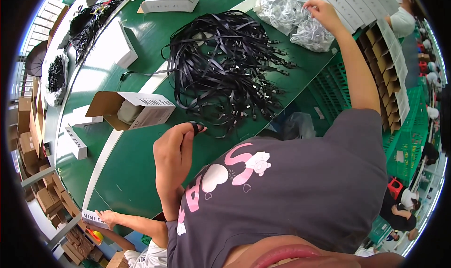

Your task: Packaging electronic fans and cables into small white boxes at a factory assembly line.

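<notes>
My left hand (174,150) is closed around a folded black strap (197,127), close to my chest over the green table (136,174). An open white carton (136,110) lies on its side just left of that hand. A big tangle of black straps with small clips (225,66) is spread across the middle of the table. My right hand (323,11) reaches far out and touches clear plastic bags of small parts (296,19) at the top; whether it grips them I cannot tell.
Several white cartons (170,0) lie on the table. Open cardboard boxes (385,66) are stacked in a row at the right over green crates (408,141). Another person's hand (107,217) rests at the table's lower left edge. Bags of black straps (56,75) sit far left.
</notes>
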{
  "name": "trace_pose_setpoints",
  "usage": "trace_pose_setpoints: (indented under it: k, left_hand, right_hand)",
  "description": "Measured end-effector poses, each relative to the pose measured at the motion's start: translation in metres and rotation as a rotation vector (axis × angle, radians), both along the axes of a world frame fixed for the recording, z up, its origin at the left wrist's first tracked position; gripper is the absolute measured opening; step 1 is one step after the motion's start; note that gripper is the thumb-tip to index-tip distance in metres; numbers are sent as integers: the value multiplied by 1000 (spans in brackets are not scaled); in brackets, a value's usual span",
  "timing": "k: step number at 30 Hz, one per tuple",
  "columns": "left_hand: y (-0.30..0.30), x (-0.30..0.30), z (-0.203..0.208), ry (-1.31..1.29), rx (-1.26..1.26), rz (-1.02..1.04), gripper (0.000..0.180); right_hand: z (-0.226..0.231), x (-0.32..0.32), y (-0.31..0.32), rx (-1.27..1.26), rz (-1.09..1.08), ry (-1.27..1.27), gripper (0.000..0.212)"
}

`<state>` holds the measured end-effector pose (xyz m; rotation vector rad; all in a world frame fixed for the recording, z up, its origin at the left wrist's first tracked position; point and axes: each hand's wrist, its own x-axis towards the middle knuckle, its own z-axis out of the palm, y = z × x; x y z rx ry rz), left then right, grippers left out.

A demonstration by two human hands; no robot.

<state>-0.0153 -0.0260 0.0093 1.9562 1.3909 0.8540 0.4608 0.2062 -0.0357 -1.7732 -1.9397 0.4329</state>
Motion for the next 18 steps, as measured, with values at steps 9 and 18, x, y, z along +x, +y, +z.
trace_pose_setpoints:
  k: [9,18]
  left_hand:
    - [-1,0,-14,-207,-50,88,14]
    - [2,1,-23,-374,-69,46,18]
  right_hand:
    - [-23,35,16,172,22,343,13]
    - [4,0,-5,-246,8,997,12]
